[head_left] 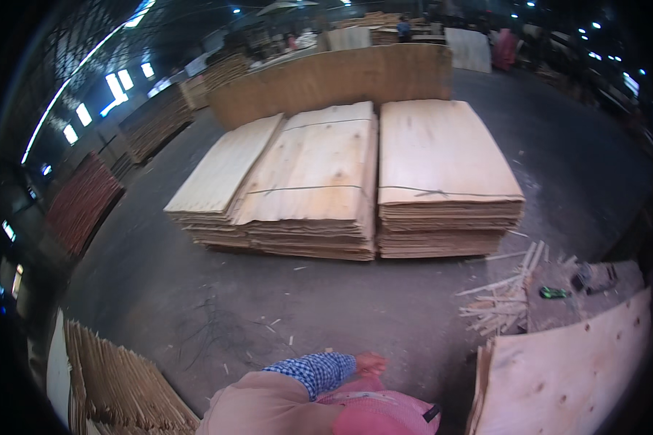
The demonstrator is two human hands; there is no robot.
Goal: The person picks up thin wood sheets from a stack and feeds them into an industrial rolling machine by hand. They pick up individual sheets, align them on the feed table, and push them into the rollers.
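Note:
At the lower edge, my left arm in a tan top and a blue-and-white checked sleeve bends across to the right. My left hand [371,364] is small in the picture, its fingers closed on the raised edge of a pink cloth [395,413]. That cloth bunches below the hand, with a paler band across it and a small black tab at its right side. What lies under it is hidden. My right hand does not show. Ahead on the floor stand stacks of pale wood veneer sheets: a left one [228,167], a middle one [315,163] and a right one [442,156].
A large brown board [334,80] stands on edge behind the stacks. Wood strips [504,301] litter the floor at right, near a green object [553,293]. More veneer sheets rise close by at lower left [116,370] and lower right [559,377]. Reddish sheets [85,201] stand far left.

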